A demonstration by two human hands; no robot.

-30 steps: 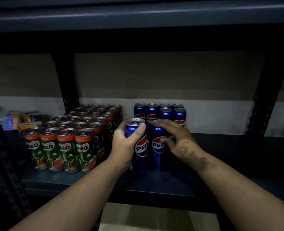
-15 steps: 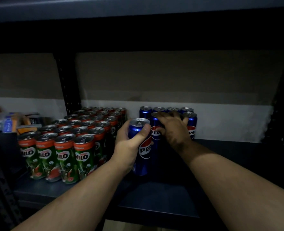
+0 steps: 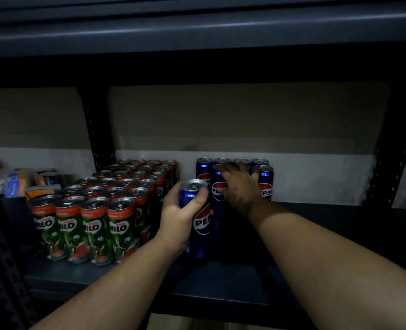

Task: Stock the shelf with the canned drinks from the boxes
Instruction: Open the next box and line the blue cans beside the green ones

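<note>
Where the dark shelf runs across the lower half of the frame, the holdings read, left to right, as follows:

Item 1, far left edge: a blurred cluster of small packets, blue and orange, contents not legible

Item 2, lower left to centre: Milo cans, green with orange bands, upright, packed touching in rows four wide; the front row of four shows its labels, the rows behind show mostly lids, receding toward the back wall

Item 3, centre: the left hand, fingers and thumb curled round the upper body of a held Pepsi can; the can is upright near the shelf's front, just right of the Milo block; whether its base touches the shelf cannot be told

Item 4, centre, slightly higher: the right hand, laid over the tops of the stocked Pepsi cans, fingers bent over a lid in the second row; whether it truly grips a can or merely presses on it cannot be told, the shadow being deep

Item 5: those blue cans, upright, standing in a tight group at the back of the shelf against the pale wall, just behind the held can

Item 6, right: a black perforated upright of the rack
</note>
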